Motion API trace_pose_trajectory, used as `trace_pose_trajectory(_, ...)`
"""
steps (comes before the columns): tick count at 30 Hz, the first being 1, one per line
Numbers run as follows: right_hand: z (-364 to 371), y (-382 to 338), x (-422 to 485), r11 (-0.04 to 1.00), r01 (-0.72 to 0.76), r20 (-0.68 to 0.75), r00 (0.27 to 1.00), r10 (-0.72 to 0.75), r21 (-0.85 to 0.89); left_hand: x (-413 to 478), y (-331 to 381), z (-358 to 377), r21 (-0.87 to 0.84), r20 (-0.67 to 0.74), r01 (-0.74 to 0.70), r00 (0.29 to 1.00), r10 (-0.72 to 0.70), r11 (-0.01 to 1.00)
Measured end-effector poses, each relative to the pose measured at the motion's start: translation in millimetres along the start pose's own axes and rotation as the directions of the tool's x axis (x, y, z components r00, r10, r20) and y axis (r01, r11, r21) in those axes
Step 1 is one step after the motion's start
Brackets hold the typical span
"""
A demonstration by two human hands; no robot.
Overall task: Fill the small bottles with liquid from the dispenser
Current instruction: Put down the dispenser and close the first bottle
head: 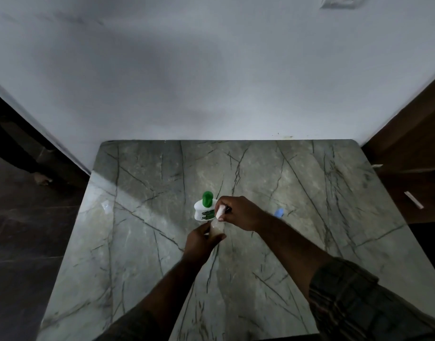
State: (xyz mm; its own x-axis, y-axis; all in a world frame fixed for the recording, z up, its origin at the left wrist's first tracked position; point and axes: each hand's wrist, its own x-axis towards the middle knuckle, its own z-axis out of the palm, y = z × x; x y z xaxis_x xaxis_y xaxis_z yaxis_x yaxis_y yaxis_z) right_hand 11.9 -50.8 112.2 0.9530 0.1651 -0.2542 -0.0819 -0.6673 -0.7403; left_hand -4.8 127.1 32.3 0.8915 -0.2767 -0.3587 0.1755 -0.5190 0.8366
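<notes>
A white dispenser (203, 209) with a green pump top stands upright near the middle of the grey marble table (310, 193). Just in front of it my left hand (199, 242) grips a small clear bottle (217, 228) around its body. My right hand (238, 214) is above the bottle's mouth, its fingers closed on a small white cap (220, 211). The cap sits at the top of the bottle; whether it is seated on the neck I cannot tell. A small blue object (279, 212), perhaps another cap or bottle, lies on the table right of my right hand.
The table's back edge meets a white wall (211, 82). Dark floor (27, 230) lies to the left, where another person's foot (42, 178) shows. Brown wooden furniture (413, 148) stands close to the table's right side.
</notes>
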Motion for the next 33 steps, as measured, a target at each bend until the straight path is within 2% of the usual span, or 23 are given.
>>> trace_pose_trajectory(6, -4, 2, 4, 1.000, -0.013, 0.073, 0.997, 0.014, -0.014, 1, -5, -1, 0.006, 0.003, -0.026, 1.000, 0.026, 1.000)
trace_pose_trajectory(14, -1, 3, 6, 0.979, 0.075, 0.097, 0.994, -0.057, -0.189, 0, -7, 4, -0.010, 0.019, 0.014, 1.000, -0.014, 1.000)
trace_pose_trajectory(20, 3, -1, 5, 0.963, 0.113, 0.152, 0.985, -0.077, -0.244, 1, -8, 9, 0.015, 0.046, 0.014, 0.999, -0.014, 1.000)
trace_pose_trajectory(25, 5, -3, 3, 0.945, 0.004, 0.128, 0.991, 0.040, -0.327, 1, -16, 10, 0.047, 0.052, -0.004, 0.999, 0.002, 0.999)
trace_pose_trajectory(28, 13, -4, 1, 0.908, -0.029, 0.170, 0.979, 0.110, -0.417, -1, -20, 11, 0.123, 0.086, -0.051, 0.995, 0.040, 0.991)
trace_pose_trajectory(33, 11, -6, 0, 0.926, 0.068, 0.258, 0.966, 0.033, -0.371, -2, -22, 11, 0.187, 0.084, -0.034, 0.996, 0.018, 0.982)
